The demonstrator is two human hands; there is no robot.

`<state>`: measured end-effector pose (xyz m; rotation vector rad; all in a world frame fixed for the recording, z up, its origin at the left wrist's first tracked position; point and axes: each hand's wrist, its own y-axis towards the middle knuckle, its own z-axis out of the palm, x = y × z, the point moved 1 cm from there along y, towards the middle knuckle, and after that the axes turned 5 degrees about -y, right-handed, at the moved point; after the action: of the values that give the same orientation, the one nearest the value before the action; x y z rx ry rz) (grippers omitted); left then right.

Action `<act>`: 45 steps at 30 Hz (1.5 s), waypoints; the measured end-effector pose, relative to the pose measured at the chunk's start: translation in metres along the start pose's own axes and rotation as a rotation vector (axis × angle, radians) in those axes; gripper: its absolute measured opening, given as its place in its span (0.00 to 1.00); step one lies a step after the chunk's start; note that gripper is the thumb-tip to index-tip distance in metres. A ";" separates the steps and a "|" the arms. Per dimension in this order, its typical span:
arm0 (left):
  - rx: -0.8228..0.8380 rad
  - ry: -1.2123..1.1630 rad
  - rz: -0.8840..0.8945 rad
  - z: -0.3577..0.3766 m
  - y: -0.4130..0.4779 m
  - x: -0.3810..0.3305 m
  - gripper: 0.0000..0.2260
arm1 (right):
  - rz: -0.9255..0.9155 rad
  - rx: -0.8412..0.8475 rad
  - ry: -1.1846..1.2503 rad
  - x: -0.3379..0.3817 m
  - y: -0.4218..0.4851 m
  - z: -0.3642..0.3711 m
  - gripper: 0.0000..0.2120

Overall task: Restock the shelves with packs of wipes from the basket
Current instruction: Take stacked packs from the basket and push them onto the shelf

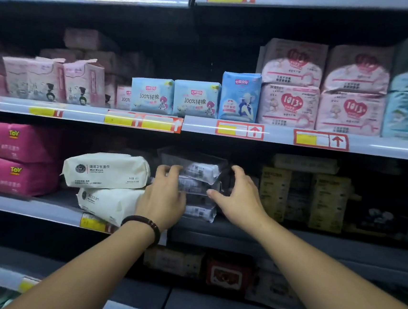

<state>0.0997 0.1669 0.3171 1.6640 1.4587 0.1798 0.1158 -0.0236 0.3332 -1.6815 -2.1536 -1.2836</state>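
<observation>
A stack of dark wipes packs (199, 178) with pale barcode labels stands on the middle shelf (314, 242). My left hand (163, 195), with a dark bead bracelet on the wrist, presses against the stack's left side, its fingers curled over the upper packs. My right hand (237, 195) is at the stack's right side with thumb and fingers spread; whether it touches the packs is hard to tell. The basket is out of view.
Two white wet-wipes packs (108, 171) lie stacked just left of my left hand. Pink bear packs (13, 158) sit at the far left, yellow-and-black packs (303, 197) to the right. Pink and blue packs fill the shelf above (203, 99). More packs sit on a lower shelf (226, 273).
</observation>
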 end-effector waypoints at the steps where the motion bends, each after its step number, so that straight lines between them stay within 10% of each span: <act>1: 0.008 0.005 0.030 -0.004 -0.008 -0.005 0.22 | 0.003 0.013 0.005 -0.003 -0.010 -0.004 0.37; 10: 0.546 -0.106 0.167 0.034 -0.164 -0.031 0.09 | 0.028 0.250 -0.050 -0.094 -0.170 -0.020 0.04; 17: 1.072 -0.125 0.034 0.146 -0.312 -0.009 0.06 | 0.284 0.596 -0.107 -0.213 -0.323 0.018 0.07; 22: 1.279 0.012 0.018 0.194 -0.387 -0.005 0.23 | 0.664 0.661 -0.169 -0.285 -0.431 0.041 0.07; 30: 1.425 0.019 -0.350 0.234 -0.441 -0.016 0.31 | 0.935 0.865 -0.232 -0.297 -0.477 0.082 0.29; 41: 1.300 -0.122 -0.652 0.255 -0.440 -0.031 0.17 | 1.218 0.650 0.035 -0.313 -0.490 0.089 0.26; 45: 1.275 -0.181 -0.718 0.247 -0.426 -0.029 0.30 | 1.219 0.641 0.086 -0.311 -0.488 0.092 0.25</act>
<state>-0.0645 -0.0214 -0.1077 1.7748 2.0617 -1.5259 -0.1442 -0.2021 -0.1601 -1.9386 -0.8780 -0.2547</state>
